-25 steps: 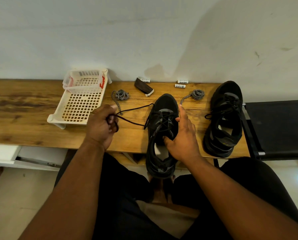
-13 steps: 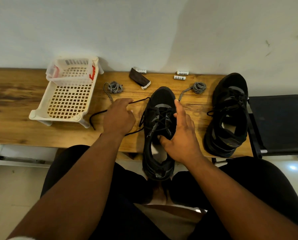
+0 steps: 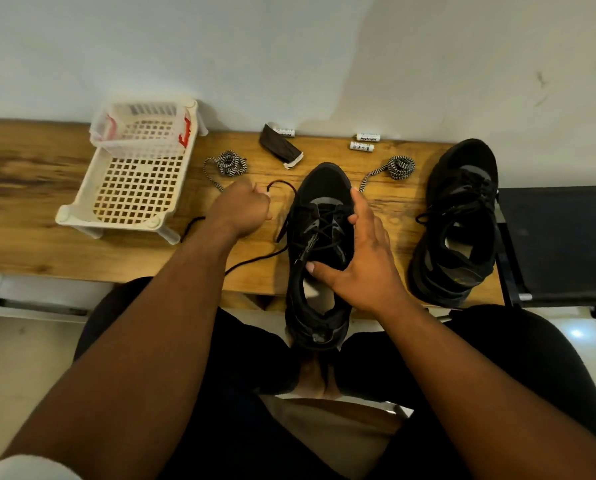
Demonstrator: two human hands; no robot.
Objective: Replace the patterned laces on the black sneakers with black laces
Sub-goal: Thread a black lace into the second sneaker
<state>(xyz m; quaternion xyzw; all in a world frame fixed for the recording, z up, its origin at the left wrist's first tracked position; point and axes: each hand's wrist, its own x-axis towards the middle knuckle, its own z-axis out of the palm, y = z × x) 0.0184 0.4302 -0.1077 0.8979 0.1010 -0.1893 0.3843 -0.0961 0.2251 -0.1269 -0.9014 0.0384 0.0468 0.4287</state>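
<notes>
Seated at a wooden worktop [image 3: 30, 209] against a white wall. Near sneaker [image 3: 319, 258] lying toe-away at the worktop's front edge, heel overhanging toward the lap, already threaded with a black lace [image 3: 282, 188]. Right hand [image 3: 362, 258] spread over that sneaker: fingers straight along its right side, thumb hooked across the collar by the tongue. Left hand [image 3: 243, 211] curled into a fist just left of the sneaker, gripping the black lace; 1 loop arching from the fist toward the toe, loose lengths trailing under the wrist and back along the worktop to the eyelets. Second black sneaker [image 3: 457, 223] standing apart at the right end of the worktop, laced in black, untouched.

2 coiled patterned laces, black-and-white, lying free on the wood: 1 [image 3: 229, 164] behind the left hand, 1 [image 3: 397, 167] between the 2 sneakers, near the toes. White plastic basket [image 3: 134, 174] to the left, against the wall. Dark folded pouch [image 3: 279, 148] behind the near sneaker, plus 3 small white cylinders [image 3: 363, 146] by the wall, likely batteries. Black bench [image 3: 563, 240] butting the worktop's right end.
</notes>
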